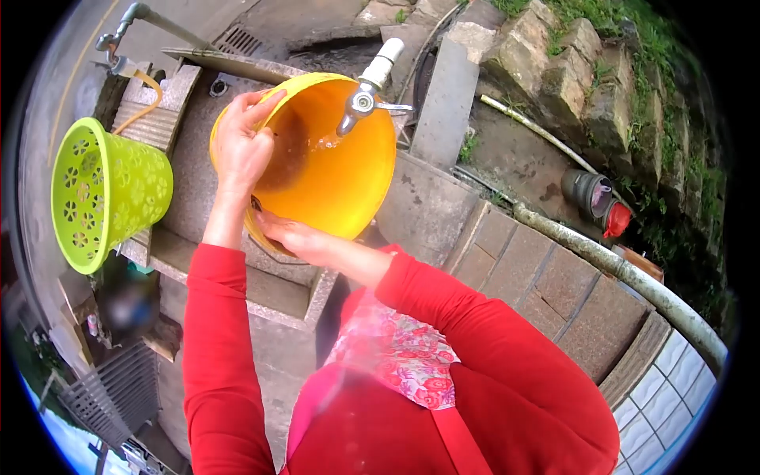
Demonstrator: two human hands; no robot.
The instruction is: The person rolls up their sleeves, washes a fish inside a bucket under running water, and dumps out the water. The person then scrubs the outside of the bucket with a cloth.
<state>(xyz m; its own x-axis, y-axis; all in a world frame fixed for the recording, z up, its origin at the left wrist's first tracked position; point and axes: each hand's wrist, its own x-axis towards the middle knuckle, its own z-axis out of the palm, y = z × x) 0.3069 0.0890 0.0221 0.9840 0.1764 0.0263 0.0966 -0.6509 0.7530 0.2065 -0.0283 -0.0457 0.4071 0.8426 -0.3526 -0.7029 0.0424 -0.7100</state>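
Note:
A yellow bucket [348, 182] is tilted under a metal tap [362, 103], its opening turned up to the right. Water runs from the spout into it, and brownish water lies inside. My left hand [244, 142] grips the bucket's upper left side, fingers near the rim. Lower down, my right hand [291, 236] holds the bucket's bottom left edge; some of its fingers are hidden. Beneath the bucket is a stone sink [190, 158].
A green perforated basket [142, 180] stands left of the sink by a second tap [111, 47] with an orange hose. Stone blocks, a long pipe [602, 257] and a dark container [586, 191] with a red item lie to the right.

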